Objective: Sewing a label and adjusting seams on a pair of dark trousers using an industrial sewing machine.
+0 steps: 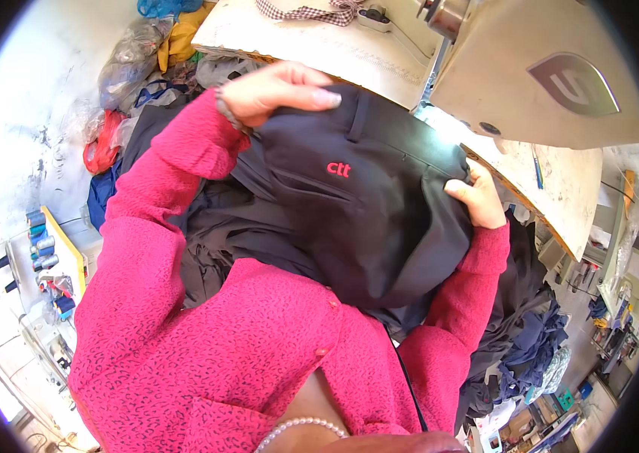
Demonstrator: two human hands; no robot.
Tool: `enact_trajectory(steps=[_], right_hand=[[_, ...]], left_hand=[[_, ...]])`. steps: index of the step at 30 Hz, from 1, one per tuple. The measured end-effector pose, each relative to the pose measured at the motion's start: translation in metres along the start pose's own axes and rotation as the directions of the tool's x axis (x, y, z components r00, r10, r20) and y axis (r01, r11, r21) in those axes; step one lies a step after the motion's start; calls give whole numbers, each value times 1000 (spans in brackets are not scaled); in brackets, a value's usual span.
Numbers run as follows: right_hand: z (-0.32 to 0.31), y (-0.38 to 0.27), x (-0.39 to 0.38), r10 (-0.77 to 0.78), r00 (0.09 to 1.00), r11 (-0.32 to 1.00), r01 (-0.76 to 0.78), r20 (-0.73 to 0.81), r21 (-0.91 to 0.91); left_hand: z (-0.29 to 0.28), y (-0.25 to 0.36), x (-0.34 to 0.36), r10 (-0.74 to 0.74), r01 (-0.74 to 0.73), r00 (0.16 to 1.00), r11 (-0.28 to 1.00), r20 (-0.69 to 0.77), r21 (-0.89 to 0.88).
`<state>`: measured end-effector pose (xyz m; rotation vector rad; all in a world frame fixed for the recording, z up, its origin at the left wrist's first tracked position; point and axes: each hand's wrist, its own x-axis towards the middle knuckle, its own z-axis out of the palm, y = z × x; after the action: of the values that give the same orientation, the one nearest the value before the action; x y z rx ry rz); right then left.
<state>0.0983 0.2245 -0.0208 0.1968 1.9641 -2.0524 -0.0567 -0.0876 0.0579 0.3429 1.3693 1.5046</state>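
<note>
A pair of dark trousers point(304, 170) hangs between my two hands, its waistband along the top, with a belt loop, a slit pocket and small red lettering showing. My left hand point(278, 92) pinches the waistband at its left end, thumb on the front. At the right end, my right hand point(479, 195) grips the waistband edge, thumb in front and fingers partly hidden behind the cloth. The waistband lies close to the sewing machine point(531, 72), whose lamp lights its right part. Lower folds drape toward my lap.
The pale machine table point(289, 34) runs behind the trousers, with a checked cloth strip point(312, 10) on it. Plastic bags point(135, 64) pile up at the far left. Thread spools point(42, 241) stand on a rack at left. Dark garments point(527, 332) heap at the right.
</note>
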Motion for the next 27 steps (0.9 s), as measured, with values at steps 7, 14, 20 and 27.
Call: enact_trajectory(steps=[7, 14, 20, 27], right_hand=[[47, -69, -45, -282, 928, 955, 248, 244, 163], [103, -116, -64, -718, 674, 575, 715, 175, -397], [60, -58, -38, -322, 889, 930, 234, -325, -283], [31, -11, 0, -337, 860, 935, 261, -384, -239]], left_hand=[[51, 32, -33, 467, -537, 789, 840, 400, 79], [76, 77, -49, 483, -921, 377, 287, 790, 263], [47, 0, 6, 384, -328, 913, 495, 136, 804], [30, -36, 68, 552, -488, 814, 485, 178, 725]])
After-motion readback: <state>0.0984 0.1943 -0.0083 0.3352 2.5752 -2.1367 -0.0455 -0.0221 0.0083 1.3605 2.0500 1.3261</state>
